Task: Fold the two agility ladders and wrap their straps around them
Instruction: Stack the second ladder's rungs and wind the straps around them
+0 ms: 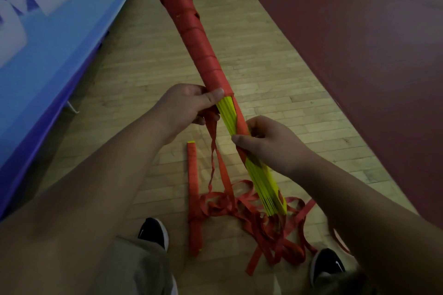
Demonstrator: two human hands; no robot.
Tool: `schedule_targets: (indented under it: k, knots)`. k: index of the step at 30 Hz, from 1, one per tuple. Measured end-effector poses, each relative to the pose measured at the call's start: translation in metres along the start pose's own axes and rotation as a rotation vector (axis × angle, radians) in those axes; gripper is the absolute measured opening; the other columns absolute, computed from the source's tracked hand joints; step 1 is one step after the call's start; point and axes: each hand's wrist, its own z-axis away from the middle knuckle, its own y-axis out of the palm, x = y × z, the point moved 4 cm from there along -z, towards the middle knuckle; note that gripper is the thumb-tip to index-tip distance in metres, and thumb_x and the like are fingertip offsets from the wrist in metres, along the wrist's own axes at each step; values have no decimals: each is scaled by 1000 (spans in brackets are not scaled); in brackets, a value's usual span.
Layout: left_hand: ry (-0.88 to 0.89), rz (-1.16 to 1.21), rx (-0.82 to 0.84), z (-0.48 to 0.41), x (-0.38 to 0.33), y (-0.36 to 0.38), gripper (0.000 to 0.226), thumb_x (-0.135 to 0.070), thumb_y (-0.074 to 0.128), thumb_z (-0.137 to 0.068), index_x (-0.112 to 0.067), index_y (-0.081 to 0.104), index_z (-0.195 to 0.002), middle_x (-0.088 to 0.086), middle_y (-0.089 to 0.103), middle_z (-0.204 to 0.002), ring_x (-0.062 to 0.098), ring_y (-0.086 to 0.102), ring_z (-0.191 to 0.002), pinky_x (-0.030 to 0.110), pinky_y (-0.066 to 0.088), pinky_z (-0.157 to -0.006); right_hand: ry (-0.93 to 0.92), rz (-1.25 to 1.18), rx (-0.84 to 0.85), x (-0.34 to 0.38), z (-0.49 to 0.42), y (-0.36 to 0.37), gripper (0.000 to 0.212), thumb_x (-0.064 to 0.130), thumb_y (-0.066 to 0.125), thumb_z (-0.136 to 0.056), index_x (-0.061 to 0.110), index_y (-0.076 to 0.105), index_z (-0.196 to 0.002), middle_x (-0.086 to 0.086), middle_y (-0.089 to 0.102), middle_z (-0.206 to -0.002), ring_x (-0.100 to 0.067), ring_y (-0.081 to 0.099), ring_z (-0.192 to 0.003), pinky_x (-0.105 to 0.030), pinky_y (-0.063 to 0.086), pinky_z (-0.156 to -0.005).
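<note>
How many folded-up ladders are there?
2. The partly wrapped ladder is held by the left hand and right hand. The wrapped ladder lies on the wooden floor beside the loose straps.

The left hand holds the ladder bundle farther along than the right hand. Below, loose straps lie on the floor, with a second ladder just left.

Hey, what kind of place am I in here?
Most likely an indoor sports hall or gym: a wooden strip floor with a dark red painted zone, a blue banner with big white lettering along the side, and an agility ladder.
</note>
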Motion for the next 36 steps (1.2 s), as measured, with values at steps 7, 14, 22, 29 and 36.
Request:
schedule_targets:
  k: [7, 14, 22, 29, 36]
  knots:
    - [81, 41, 38, 1, -4, -2, 27, -36, 61, -110, -16, 79, -110, 3, 84, -103, 15, 79, -91, 33, 58, -78, 21, -195, 212, 12, 10, -15, 33, 50, 71, -102, 22, 82, -116, 0, 85, -112, -23, 82, -104, -56, 59, -107]
    - [114, 128, 111, 3, -5, 3, 34, -45, 66, -93, -15, 79, -103, 3, 81, -92, 13, 73, -80, 28, 56, -74, 14, -179, 318, 17, 15, -23, 37, 50, 70, -102, 22, 81, -123, 1, 84, -117, -22, 81, -108, -54, 57, -111]
    - [121, 2, 83, 1, -4, 3, 31, -41, 60, -109, -20, 81, -103, 4, 78, -86, 13, 72, -79, 27, 58, -70, -42, -234, 228, 16, 14, -16, 44, 58, 80, -92, 22, 79, -117, -19, 78, -115, -49, 73, -111, -71, 55, -104]
    - [37, -144, 59, 2, 0, 4, 44, -49, 55, -112, -19, 83, -99, 2, 83, -92, 17, 80, -83, 35, 59, -74, -5, -214, 78, 2, 6, -14, 45, 55, 86, -88, 17, 76, -108, -30, 72, -112, -43, 75, -87, -58, 62, -81]
    - [-169, 75, 94, 4, 7, 7, 44, -41, 61, -110, 0, 79, -112, 15, 83, -106, 18, 76, -82, 30, 54, -69, 15, -141, -24, -4, 3, -7, 41, 54, 89, -87, 19, 74, -103, -17, 79, -98, -44, 78, -92, -69, 63, -81]
